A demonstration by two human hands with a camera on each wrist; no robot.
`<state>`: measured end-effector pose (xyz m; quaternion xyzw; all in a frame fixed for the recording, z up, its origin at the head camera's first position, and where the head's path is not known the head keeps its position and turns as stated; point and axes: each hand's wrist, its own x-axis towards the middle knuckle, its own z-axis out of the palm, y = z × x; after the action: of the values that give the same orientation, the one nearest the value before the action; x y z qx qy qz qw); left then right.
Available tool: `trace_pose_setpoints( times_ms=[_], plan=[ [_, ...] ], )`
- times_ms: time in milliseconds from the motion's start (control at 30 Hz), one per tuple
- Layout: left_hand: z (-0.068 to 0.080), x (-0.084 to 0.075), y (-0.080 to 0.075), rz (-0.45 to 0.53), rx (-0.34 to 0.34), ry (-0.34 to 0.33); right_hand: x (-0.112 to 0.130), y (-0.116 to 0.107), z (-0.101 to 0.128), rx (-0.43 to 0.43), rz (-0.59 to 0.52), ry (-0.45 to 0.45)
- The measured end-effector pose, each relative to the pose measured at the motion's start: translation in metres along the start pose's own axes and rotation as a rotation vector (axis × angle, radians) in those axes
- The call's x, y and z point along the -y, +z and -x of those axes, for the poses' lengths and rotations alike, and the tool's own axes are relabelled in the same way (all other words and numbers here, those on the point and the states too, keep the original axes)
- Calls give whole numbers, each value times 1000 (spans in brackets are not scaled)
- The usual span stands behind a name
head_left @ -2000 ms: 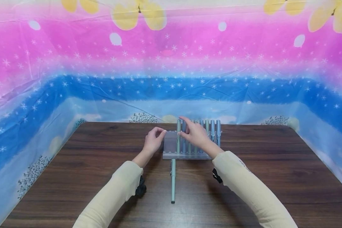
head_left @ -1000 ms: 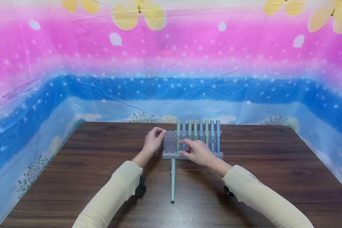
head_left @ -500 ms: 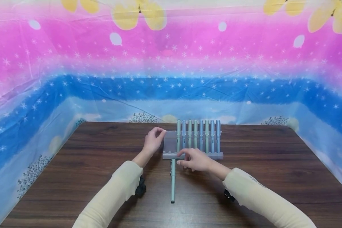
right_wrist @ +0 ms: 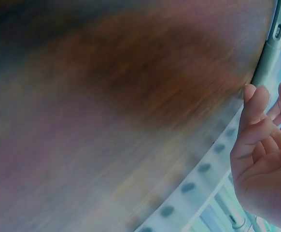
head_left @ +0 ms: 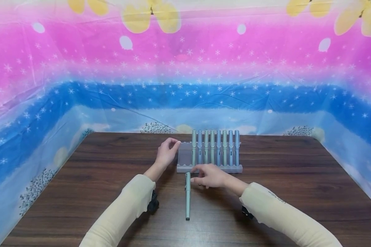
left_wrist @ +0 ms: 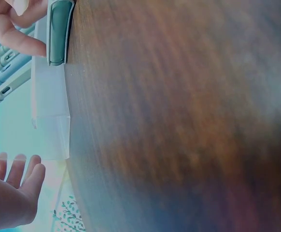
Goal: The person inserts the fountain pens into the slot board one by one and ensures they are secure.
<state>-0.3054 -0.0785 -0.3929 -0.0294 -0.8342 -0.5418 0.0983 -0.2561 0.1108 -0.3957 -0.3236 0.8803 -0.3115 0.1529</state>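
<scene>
Person's left hand (head_left: 166, 153) rests at the far-left corner of a pale grey plastic pen rack (head_left: 184, 158), thumb and forefinger curled onto its upper edge, so grasping the rack lightly; in the left wrist view the fingers (left_wrist: 20, 170) show extended w/ relaxed tips beside the rack's pale end (left_wrist: 49, 116). Right hand (head_left: 211, 175) sits low over the table, just in front of the rack's near rail, fingers loosely bent & reaching left toward the cap end of a loose grey-green capped pen (head_left: 187, 195). Fingertips are just beside that end, maybe touching; can't tell for sure from the head view. Not gripping anything: in the right wrist view the fingers (right_wrist: 254, 112) are half curled & released, w/ the pen's barrel (right_wrist: 270, 58) just beyond them and the rack's notched rail (right_wrist: 193, 186) below. The loose pen lies flat on the dark brown wood-grain table (head_left: 80, 192), lengthwise toward the person, its far end right at the rack's front edge, near the rack's left side. Eight similar grey-green and blue-grey pens (head_left: 215, 151) stand upright side by side in the rack, filling centre & right slots; left slots unfilled. Cream long sleeves (head_left: 126, 206) cover both forearms. Behind the table hangs a pink-and-blue plastic sheet w/ white stars & yellow flowers (head_left: 185, 68).
</scene>
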Motion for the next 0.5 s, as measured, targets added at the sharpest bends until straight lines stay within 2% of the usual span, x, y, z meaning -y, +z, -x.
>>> trace_pose_setpoints(
  times_ms=[233, 500],
  plan=[
    [1, 0, 0, -7, -2, -3, 3, 8, -3, -5, -1, -18],
    [0, 0, 0, 3, 1, -2, 6, 12, -7, -91, 205, -97]
  ],
)
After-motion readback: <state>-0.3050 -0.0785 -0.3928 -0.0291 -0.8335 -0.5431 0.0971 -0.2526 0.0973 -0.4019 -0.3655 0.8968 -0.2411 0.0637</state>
